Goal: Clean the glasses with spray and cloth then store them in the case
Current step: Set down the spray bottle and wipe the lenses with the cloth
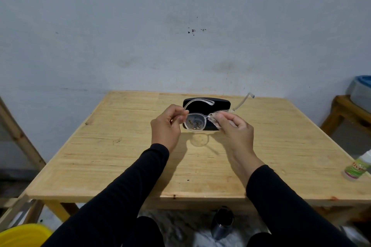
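A: Near field first. Two black sleeves (128, 190) come in from the bottom edge; below the wooden table (100, 166), a dark flask-like object (222, 221) stands on the floor.

B: Hands?

A: Left hand (166, 124) pinches the frame corner at the hinge, fingers curled together. Right hand (233, 126) has its fingertips pressed onto what looks like a small pale cloth (215, 118) at the other lens. The clear-framed glasses (195, 121) are held above the table, apart from it; their shadow lies beneath.

B: Lens condition?

A: The uncovered lens shows dark specks, dirt or reflection, cannot tell.

B: Farther out?

A: The spray bottle (356, 167) sits at the right table edge, well apart from the hands. The black case (206, 106) lies behind the glasses, apparently closed.

B: Progress?

A: Judgement: wiping is underway. Remaining: finish both lenses, fold the temples, open the case, store.
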Demonstrator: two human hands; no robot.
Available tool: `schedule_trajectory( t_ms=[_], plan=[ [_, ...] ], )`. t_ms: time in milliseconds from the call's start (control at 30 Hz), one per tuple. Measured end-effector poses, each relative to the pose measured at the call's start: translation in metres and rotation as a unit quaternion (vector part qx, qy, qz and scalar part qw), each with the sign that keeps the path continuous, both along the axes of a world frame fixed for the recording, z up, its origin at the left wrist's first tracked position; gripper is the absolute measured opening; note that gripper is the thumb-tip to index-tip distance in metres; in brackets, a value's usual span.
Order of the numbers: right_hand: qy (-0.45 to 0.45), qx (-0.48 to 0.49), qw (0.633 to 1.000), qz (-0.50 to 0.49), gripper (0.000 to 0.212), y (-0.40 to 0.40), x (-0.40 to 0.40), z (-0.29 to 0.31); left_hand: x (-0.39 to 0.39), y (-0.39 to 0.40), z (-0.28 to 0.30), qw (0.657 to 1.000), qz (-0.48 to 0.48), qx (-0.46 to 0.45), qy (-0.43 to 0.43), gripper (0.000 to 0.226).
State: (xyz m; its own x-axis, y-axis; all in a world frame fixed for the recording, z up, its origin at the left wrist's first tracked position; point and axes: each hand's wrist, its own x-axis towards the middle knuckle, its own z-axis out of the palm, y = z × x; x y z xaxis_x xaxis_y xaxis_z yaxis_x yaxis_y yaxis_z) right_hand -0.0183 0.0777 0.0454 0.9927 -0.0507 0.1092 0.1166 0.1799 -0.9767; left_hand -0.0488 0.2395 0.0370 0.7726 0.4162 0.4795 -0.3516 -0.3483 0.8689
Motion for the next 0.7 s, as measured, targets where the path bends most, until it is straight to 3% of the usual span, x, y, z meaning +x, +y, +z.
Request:
schedule_trajectory(
  t_ms=[100, 267, 400, 533, 700],
  plan=[
    [0.006, -0.011, 1.000, 0.019, 0.009, -0.007, 0.001, -0.004, 0.002, 0.002, 0.001, 1.000, -0.007, 0.004, 0.002, 0.032],
    [0.022, 0.057, 0.987, -0.147, 0.009, 0.001, 0.002, -0.006, 0.002, -0.004, -0.002, 1.000, -0.006, 0.015, 0.009, 0.025],
    [0.043, 0.114, 0.970, -0.209, 0.013, 0.013, 0.004, 0.000, 0.001, -0.008, -0.004, 1.000, -0.009, 0.022, 0.005, 0.027],
    [0.049, 0.096, 0.978, -0.178, 0.013, 0.020, 0.003, 0.002, 0.001, -0.009, -0.004, 1.000, -0.007, 0.025, -0.010, 0.029],
    [0.042, -0.025, 0.998, -0.046, 0.015, 0.010, 0.003, -0.004, 0.001, 0.001, -0.003, 1.000, 0.010, 0.022, -0.012, 0.035]
  ],
)
